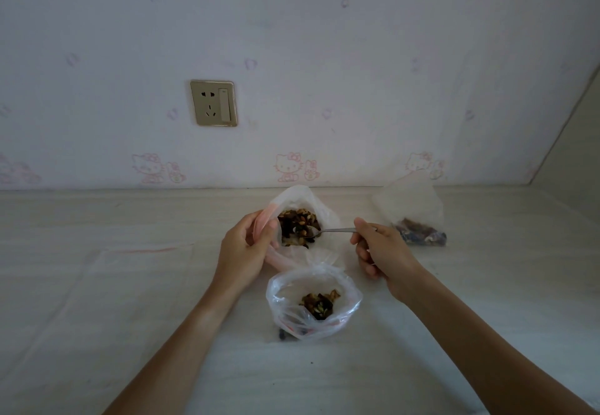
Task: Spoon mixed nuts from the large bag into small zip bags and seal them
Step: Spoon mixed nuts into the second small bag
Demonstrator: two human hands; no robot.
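Pale table — spoon in right hand

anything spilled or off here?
One thing: a small dark piece, likely a stray nut, lies on the table outside the near open bag, at its lower left edge. Nothing else stands out.

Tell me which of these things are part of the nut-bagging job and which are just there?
In use: large bag, spoon, open small bag, filled small bag, left hand, right hand.
Just there: wall socket, empty flat bags.
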